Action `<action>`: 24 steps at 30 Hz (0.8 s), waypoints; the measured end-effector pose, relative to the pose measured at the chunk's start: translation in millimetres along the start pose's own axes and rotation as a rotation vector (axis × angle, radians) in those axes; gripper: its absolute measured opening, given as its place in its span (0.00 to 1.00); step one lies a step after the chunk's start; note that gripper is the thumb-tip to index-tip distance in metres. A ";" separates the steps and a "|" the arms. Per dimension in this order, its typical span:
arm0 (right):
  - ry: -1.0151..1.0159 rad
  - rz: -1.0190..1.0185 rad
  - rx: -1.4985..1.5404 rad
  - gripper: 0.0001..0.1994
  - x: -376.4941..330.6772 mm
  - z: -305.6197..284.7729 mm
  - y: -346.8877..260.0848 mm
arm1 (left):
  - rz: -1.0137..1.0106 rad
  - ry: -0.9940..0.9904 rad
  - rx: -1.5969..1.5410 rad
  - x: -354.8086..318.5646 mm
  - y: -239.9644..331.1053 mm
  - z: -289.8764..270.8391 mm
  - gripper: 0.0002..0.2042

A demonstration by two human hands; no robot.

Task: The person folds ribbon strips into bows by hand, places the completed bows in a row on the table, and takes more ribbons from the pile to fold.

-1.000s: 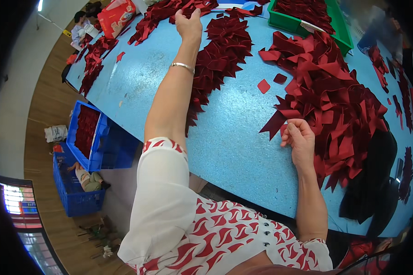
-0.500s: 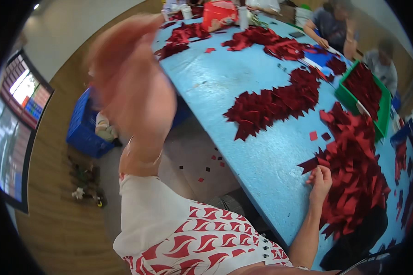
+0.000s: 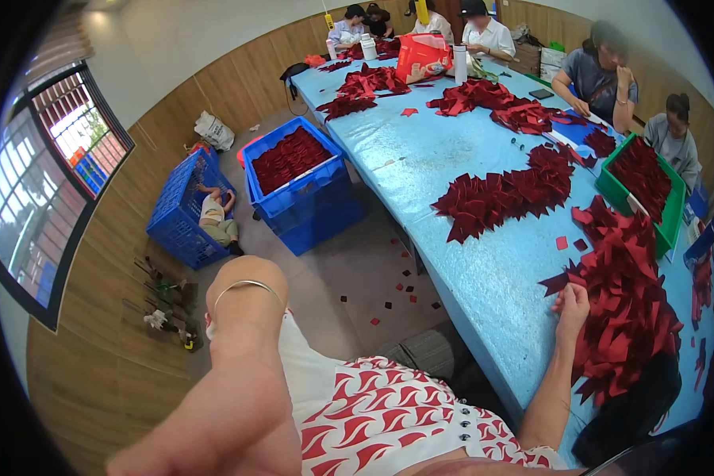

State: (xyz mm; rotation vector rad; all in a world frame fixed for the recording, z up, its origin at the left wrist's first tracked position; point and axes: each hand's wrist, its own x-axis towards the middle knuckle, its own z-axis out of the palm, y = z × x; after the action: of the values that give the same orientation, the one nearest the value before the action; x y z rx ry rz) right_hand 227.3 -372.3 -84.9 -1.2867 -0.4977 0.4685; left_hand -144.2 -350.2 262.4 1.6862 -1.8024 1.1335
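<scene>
- A long light-blue table (image 3: pixel 484 278) is seen running from the far end of the room to the lower right; people are seated along its far end and right side.
- A large heap of dark red fabric pieces (image 3: pixel 627 309) is spread on the table's near right part, with a second pile (image 3: pixel 508 194) lying farther up the middle, well apart from it.
- Two blue crates (image 3: pixel 297 186) are placed on the floor to the left of the table; the nearer one is filled with red pieces.
- A green tray (image 3: pixel 666 222) of red pieces is set beside the large heap.
- The left hand (image 3: pixel 214 428) is raised close to the camera, off the table; its fingers are out of view, so whether anything is held cannot be told. A thin bracelet (image 3: pixel 246 285) is worn on its wrist.
- The right hand (image 3: pixel 571 305) is rested at the left edge of the large heap, fingers curled narrowly onto its outermost red pieces.
</scene>
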 end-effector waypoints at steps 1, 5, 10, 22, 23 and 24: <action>-0.001 -0.009 0.006 0.05 1.4 0.4 0.0 | 0.041 0.012 0.083 1.5 -1.9 6.0 0.12; -0.008 -0.013 0.015 0.05 -6.9 6.6 -5.8 | 0.164 -0.010 0.360 12.8 -2.5 25.1 0.12; 0.068 -0.042 -0.071 0.07 -15.9 5.4 -17.5 | 0.365 0.058 0.669 -2.6 -22.8 31.7 0.10; 0.175 -0.057 0.037 0.05 2.6 16.7 -4.0 | 0.027 0.642 -0.491 -51.4 -157.3 148.6 0.12; 0.200 -0.046 0.038 0.05 -0.4 14.0 -3.6 | -0.034 0.635 -0.548 -52.3 -156.6 150.2 0.12; 0.184 -0.045 0.044 0.05 -2.2 13.3 -4.0 | -0.096 0.623 -0.599 -52.5 -155.8 150.5 0.12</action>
State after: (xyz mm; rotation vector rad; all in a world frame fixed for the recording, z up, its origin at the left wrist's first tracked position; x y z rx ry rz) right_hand 217.8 -364.1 -78.5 -1.2601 -0.3592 0.3182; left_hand 47.7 -425.3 177.5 0.9247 -1.4353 0.8290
